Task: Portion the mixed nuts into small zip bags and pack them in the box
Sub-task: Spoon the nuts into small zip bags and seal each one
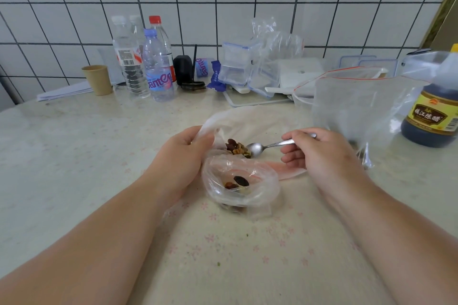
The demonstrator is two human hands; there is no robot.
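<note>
Small zip bag open | left hand pinches large bag | right hand grips spoon

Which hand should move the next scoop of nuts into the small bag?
Right. The right hand already holds the spoon, its bowl at the nut pile just beyond the small zip bag. The left hand is busy gripping the big bag's edge.
</note>
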